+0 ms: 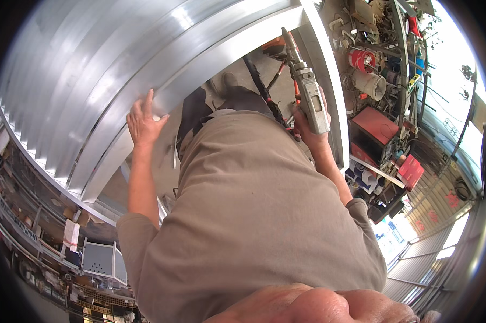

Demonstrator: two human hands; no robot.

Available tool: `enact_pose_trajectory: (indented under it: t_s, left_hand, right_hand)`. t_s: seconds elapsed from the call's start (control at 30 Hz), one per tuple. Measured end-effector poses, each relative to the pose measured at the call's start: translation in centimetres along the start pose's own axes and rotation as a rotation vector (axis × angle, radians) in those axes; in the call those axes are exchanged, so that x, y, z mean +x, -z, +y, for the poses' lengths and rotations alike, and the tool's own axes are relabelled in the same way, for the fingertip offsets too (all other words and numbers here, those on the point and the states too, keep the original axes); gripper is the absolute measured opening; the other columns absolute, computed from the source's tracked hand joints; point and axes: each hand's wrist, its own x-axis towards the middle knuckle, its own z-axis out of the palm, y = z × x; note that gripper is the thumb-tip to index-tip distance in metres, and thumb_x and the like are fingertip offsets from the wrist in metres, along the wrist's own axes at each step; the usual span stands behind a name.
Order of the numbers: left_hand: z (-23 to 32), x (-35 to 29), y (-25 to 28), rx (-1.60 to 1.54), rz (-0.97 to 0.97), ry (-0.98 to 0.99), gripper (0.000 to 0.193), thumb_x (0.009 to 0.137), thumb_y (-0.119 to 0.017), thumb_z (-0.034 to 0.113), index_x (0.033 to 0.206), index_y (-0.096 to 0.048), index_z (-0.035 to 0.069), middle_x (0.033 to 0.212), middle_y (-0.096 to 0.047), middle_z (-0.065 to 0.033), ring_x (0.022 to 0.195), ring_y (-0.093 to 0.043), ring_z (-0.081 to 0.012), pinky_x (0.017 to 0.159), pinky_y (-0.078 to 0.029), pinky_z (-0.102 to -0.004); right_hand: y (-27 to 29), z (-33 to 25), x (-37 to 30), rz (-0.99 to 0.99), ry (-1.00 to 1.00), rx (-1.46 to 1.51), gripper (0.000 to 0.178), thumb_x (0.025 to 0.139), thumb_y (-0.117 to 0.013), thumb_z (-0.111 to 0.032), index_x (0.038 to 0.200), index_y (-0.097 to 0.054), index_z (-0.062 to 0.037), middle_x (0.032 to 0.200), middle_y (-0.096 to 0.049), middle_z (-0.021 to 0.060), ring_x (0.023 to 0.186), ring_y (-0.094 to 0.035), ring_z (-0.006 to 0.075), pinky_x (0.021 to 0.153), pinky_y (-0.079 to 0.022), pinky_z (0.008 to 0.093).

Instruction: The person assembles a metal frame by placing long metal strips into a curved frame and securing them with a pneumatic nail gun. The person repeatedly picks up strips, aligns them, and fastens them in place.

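Note:
My left hand [142,119] rests on the edge of a silvery ribbed metal panel [108,70], fingers spread and index finger pointing forward along it. Nothing is held in that hand. On the right, my right hand [314,132] is closed round a worn grey-green rivet gun [311,97] with a long tapered nose. Its nose points away from me, near the far corner of the pale metal frame [333,70]. Most of my right fingers are hidden beneath the tool's body.
My legs stand inside the frame opening, beside a black and red tubular stand [267,89]. To the right are a red bucket [361,60], a white bucket [370,84], a red metal box [374,126] and cluttered shelving. A grey perforated panel [99,259] stands at lower left.

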Motion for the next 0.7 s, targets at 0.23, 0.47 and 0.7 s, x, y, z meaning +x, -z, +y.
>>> enact_pose_trajectory:
  t_s: [0.23,0.47,0.7]
  left_hand:
    - [-0.2,-0.1,-0.5,0.003,0.058,-0.024,0.108,0.065,-0.096,0.033,0.158,-0.042,0.04,0.136,-0.05,-0.0102,0.125,-0.053,-0.0337,0.107,-0.043,-0.0503]
    - [0.0,0.4,-0.7,-0.018,0.091,0.005,0.105,0.065,-0.096,0.028,0.156,-0.045,0.042,0.134,-0.05,-0.0107,0.127,-0.052,-0.0355,0.106,-0.044,-0.0526]
    - [0.2,-0.2,-1.2,-0.029,0.092,0.056,0.106,0.065,-0.094,0.028,0.157,-0.045,0.043,0.131,-0.049,-0.0092,0.13,-0.048,-0.0331,0.112,-0.034,-0.0552]
  right_hand:
    - [0.0,-0.3,0.1,-0.045,-0.049,-0.013,0.079,0.077,-0.078,-0.006,0.15,-0.05,-0.0019,0.123,-0.072,0.0128,0.101,-0.076,0.0203,0.087,-0.061,0.0335]
    - [-0.1,-1.2,0.7,-0.037,0.163,-0.181,0.062,0.077,-0.078,-0.005,0.136,-0.063,-0.0023,0.137,-0.065,0.0147,0.102,-0.075,0.0196,0.088,-0.061,0.0338]
    - [-0.3,-1.8,0.5,-0.074,-0.14,0.098,0.07,0.083,-0.075,-0.003,0.149,-0.051,-0.0029,0.125,-0.071,0.0144,0.09,-0.076,0.0149,0.074,-0.063,0.0308]
